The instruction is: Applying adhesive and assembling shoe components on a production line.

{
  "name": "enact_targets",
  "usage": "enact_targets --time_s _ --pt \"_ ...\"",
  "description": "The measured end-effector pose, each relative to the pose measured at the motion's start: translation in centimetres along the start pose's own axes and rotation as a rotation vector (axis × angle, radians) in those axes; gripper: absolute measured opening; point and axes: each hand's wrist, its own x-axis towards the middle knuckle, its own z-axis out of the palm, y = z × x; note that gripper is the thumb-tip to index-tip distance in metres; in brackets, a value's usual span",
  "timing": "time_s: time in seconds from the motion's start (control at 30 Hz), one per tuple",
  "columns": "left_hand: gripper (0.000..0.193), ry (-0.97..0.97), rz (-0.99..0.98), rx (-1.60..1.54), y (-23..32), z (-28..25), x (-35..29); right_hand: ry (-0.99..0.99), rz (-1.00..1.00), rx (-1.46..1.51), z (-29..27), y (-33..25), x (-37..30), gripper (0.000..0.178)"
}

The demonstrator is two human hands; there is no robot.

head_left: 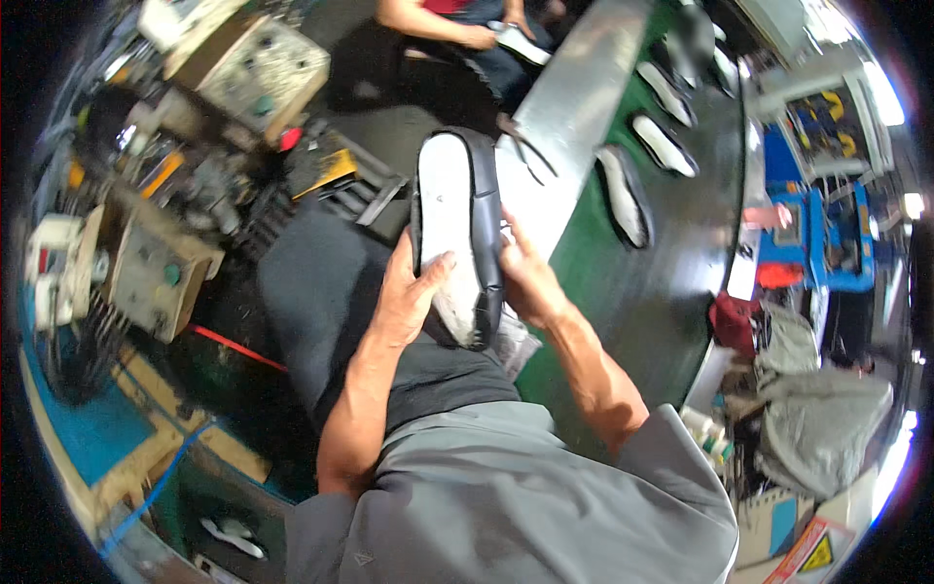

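While both hands meet above the lap, a black shoe sits between them, white face up.
From where I stand, the left hand grips its lower left edge, thumb laid over the white face; the right hand is at its dark right side, though I cannot tell how firmly those fingers close. Beyond, pliers rest on a metal ledge, beside more shoes.

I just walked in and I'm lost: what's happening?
A person in grey holds a black shoe, white underside up. The left hand grips one edge, thumb on the white; the right hand is at the other side. More shoes lie on the belt, pliers on the metal ledge. Ahead, another person holds another shoe.
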Motion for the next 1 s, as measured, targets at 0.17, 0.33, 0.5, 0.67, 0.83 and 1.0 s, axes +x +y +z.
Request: enact_targets --time_s 0.17,0.33,0.5,0.67,0.83,1.0 --pt "0.062 0.243 0.073 0.076 3.5 -6.0 -5.2 -0.03 -0.093 -0.542 10.5 3.4 3.3 0.091" --pt "0.071 0.337 0.077 -0.034 4.5 -8.5 -10.7 -0.239 0.048 -0.6 13.3 4.4 4.0 0.074" --pt "0.076 0.392 0.078 -0.169 2.8 -8.6 -13.4 -0.463 0.105 -0.875 10.4 4.7 4.8 0.063" --pt "0.08 0.332 -0.043 -0.347 2.0 -9.1 -14.3 -0.641 0.323 -0.857 8.0 2.6 4.4 0.07" --pt "0.081 0.362 -0.095 -0.352 1.7 -9.1 -13.7 -0.52 0.305 -0.92 10.4 3.7 2.6 0.103" --pt "0.084 0.338 -0.104 -0.366 2.3 -8.6 -13.8 -0.506 0.442 -0.611 9.3 3.6 1.9 0.091"
